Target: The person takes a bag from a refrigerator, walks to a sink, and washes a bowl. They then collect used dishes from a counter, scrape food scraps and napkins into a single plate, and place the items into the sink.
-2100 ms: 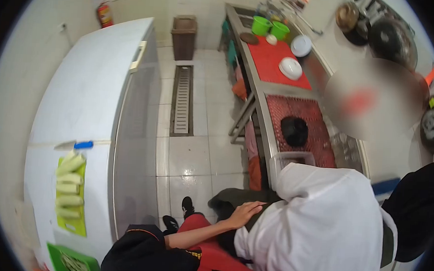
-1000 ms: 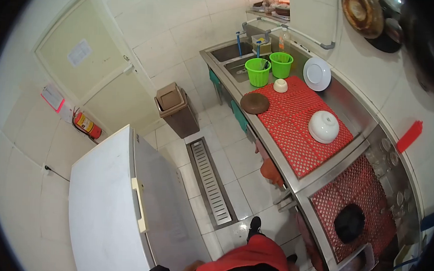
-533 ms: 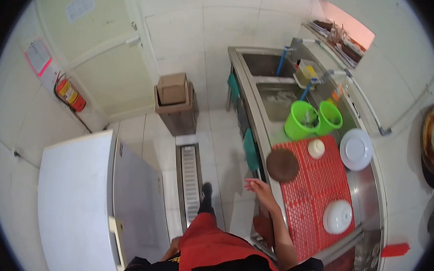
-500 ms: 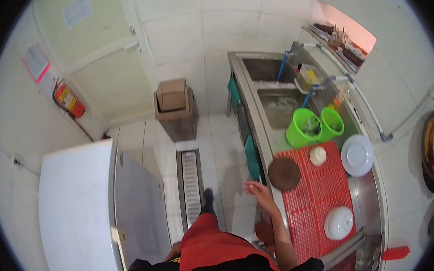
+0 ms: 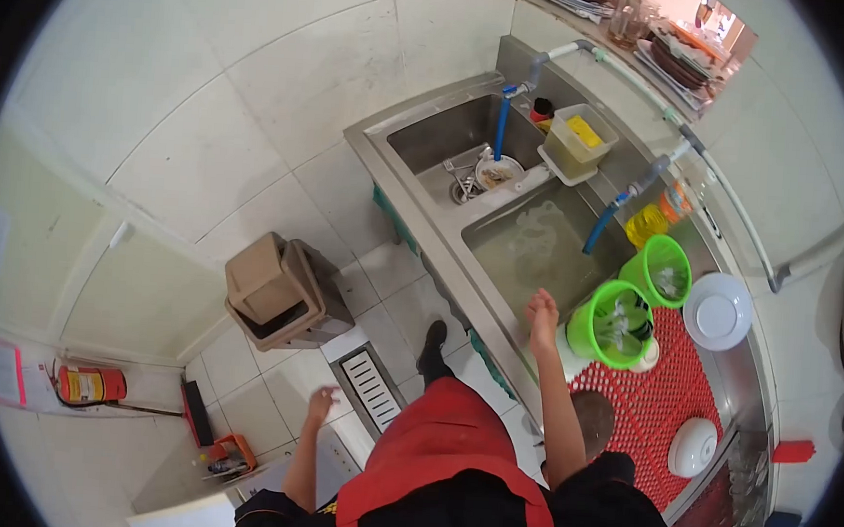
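Observation:
My right hand (image 5: 541,319) hovers over the front edge of the steel sink, left of a green bucket (image 5: 612,323) with utensils in it; its fingers are loosely apart with nothing held. Low over the floor, my left hand (image 5: 322,404) hangs beside the floor drain (image 5: 369,386), small in view, its finger shape unclear. A second green bucket (image 5: 655,270) stands behind the first. The near basin (image 5: 549,247) holds cloudy water. In the far basin (image 5: 439,149) lie a bowl (image 5: 498,173) and some utensils.
A red mat (image 5: 660,404) carries a white bowl (image 5: 693,447) and a brown round item (image 5: 591,421). White plates (image 5: 718,312) sit at the back. A brown bin (image 5: 275,288) is on the floor at left. Pipes and blue taps (image 5: 603,221) run along the wall.
The view has turned and moved closer to the sink. My right hand has gone from beside the brown round item to the near basin's front edge. My left hand has come into view.

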Available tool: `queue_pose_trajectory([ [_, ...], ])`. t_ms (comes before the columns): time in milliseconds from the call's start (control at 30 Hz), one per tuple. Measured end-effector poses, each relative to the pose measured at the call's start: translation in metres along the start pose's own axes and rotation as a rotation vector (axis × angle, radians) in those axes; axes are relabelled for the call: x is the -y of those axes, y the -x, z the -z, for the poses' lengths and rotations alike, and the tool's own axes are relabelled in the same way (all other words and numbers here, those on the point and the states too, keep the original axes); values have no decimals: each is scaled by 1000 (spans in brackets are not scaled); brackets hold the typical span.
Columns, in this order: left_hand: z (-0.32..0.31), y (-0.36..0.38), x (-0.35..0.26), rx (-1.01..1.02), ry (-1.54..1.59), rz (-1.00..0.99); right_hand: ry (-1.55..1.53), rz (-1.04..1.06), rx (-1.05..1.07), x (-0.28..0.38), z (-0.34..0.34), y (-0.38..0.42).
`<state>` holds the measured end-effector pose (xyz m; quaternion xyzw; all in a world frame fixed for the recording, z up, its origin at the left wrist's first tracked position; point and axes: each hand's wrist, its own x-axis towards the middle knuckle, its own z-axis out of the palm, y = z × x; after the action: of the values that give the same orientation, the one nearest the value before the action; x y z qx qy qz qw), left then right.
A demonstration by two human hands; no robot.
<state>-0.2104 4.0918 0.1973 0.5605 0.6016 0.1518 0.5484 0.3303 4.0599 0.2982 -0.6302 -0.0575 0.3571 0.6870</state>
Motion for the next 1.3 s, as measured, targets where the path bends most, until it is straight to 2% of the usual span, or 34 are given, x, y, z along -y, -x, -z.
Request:
queue_pose_trajectory([
  [100, 13, -58, -95, -106, 131, -84, -6, -72, -432, -125, 53, -163],
  [133, 17, -63, -119, -129, 141, -85, 375, -111, -670, -158, 63, -196],
  [167, 17, -69, -142, -129, 151, -102, 272, -198, -653, -103, 28, -163],
  [267, 7, -92, -209, -122, 183, -118, -657, -398, -627, -93, -11, -191],
  [300, 6, -101, -225, -113, 150, -105, -653, -400, -371, -83, -23, -188],
  [333, 0, -114, -243, -108, 128, -93, -635, -396, -107, -31, -64, -165],
  [400, -13, -145, -293, -46, 104, -144, -515, -269, 285, 40, -124, -145],
  [500, -33, -204, -359, 73, 64, -245, -356, -120, 194, 111, -184, -120],
  [600, -53, -263, -429, 184, -62, -355, 385, 268, -156, 101, -157, -120],
  [667, -65, -306, -464, 285, -95, -429, 907, 456, -466, 61, -104, -114],
  [733, -78, -353, -489, 404, -125, -484, 1109, 160, -767, -10, -39, -101],
  [800, -95, -395, -503, 514, -198, -515, 860, -229, -894, -56, -4, -89],
  [900, -121, -456, -499, 698, -276, -482, -401, -333, -758, -121, 16, -89],
  [933, -131, -479, -487, 748, -316, -452, -567, -275, -571, -88, -23, -95],
  [967, -141, -499, -475, 796, -356, -420, -725, -216, -377, -22, -91, -108],
  [1033, -162, -524, -464, 820, -431, -378, -592, -395, -197, 52, -156, -131],
  [1100, -185, -548, -446, 815, -461, -339, -328, -344, -59, 106, -215, -152],
  [1167, -212, -575, -417, 777, -434, -307, -2, -276, 5, 107, -245, -181],
  [1267, -247, -604, -360, 702, -374, -601, 589, -269, 143, 85, -265, -232],
  [1300, -258, -609, -353, 729, -369, -459, 798, -276, 195, 72, -268, -252],
])
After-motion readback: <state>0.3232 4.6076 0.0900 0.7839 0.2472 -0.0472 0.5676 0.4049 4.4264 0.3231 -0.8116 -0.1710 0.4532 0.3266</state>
